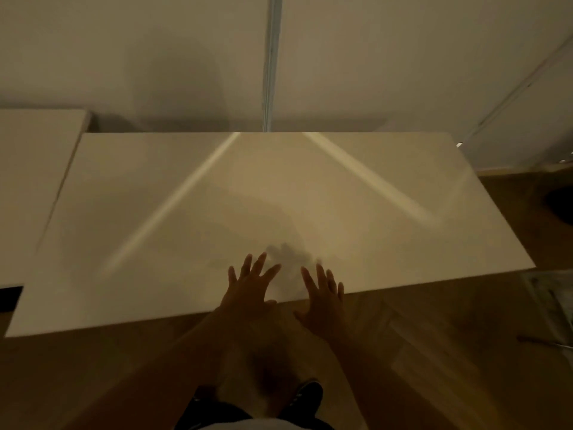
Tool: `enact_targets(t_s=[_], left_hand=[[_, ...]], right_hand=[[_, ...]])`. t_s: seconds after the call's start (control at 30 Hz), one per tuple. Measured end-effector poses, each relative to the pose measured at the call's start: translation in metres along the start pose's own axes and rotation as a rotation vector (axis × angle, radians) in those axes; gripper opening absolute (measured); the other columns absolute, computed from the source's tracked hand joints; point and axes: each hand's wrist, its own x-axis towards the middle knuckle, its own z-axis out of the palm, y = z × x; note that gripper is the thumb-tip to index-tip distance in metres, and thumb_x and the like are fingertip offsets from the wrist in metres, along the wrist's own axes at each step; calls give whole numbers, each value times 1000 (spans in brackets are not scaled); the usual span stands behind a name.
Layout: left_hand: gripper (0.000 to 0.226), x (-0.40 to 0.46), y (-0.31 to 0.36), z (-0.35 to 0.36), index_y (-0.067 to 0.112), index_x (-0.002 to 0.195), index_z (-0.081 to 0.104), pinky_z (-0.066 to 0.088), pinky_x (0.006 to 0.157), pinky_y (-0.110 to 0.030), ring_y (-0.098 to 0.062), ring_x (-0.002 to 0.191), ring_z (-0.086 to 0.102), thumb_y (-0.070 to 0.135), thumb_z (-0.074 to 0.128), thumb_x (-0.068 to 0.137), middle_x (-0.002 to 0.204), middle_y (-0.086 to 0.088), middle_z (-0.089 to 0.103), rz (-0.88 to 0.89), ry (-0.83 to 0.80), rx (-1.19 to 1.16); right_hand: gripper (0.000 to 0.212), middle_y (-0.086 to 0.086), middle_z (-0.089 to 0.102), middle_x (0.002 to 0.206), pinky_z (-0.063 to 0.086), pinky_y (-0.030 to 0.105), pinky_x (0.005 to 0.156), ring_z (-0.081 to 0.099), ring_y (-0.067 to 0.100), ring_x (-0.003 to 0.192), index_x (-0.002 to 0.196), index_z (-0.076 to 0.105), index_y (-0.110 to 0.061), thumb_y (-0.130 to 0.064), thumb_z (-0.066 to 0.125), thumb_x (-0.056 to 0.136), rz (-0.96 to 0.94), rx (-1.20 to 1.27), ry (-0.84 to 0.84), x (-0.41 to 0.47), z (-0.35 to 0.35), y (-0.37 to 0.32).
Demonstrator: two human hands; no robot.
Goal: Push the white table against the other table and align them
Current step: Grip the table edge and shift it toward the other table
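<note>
A large white table (173, 212) fills the middle of the head view, its top bare and glossy with two light streaks. A second white table (28, 187) stands at the left; its right edge runs along the big table's left edge with a thin dark seam between them, and its far edge lies further back. My left hand (248, 287) and my right hand (322, 293) hover side by side over the near edge of the big table, fingers spread, holding nothing. Whether the palms touch the top I cannot tell.
A pale wall (155, 57) with a vertical metal strip (271, 63) stands right behind the tables. Wooden floor (434, 352) lies in front and to the right. A dark object (561, 206) sits at the right edge. My dark shoe (305, 395) is below.
</note>
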Motion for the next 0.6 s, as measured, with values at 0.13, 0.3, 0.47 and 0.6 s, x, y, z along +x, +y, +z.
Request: enact_targets(t_s=[0.13,0.3,0.47,0.6], left_hand=[[89,39,68,10,43,155,2,3,113,-68,-34,150,-15,58,59,88,165,-1,-13,6,15,13],[90,68,120,20,44,154,0,3,115,-68,-32,149,-19,59,60,88,165,0,-16,3,31,-1],[95,97,130,34,44,154,-3,5,113,-72,-35,148,-21,57,63,86,164,0,-21,-4,-22,25],[98,127,139,34,42,155,-3,2,110,-75,-38,146,-26,61,62,84,162,-3,-26,28,-75,72]], right_hand=[[106,8,-9,165,3,59,119,-4,35,152,156,-7,-38,-71,58,80,-13,-16,-19,9,-15,66],[105,6,-12,165,-1,56,118,-10,32,151,156,-5,-38,-78,52,79,-30,3,-33,21,-26,113],[112,4,-28,161,3,64,117,-19,36,149,153,-17,-38,-73,59,78,20,3,-114,44,-30,138],[120,3,-35,159,6,69,114,-23,36,147,151,-22,-41,-67,68,76,47,-11,-136,62,-45,158]])
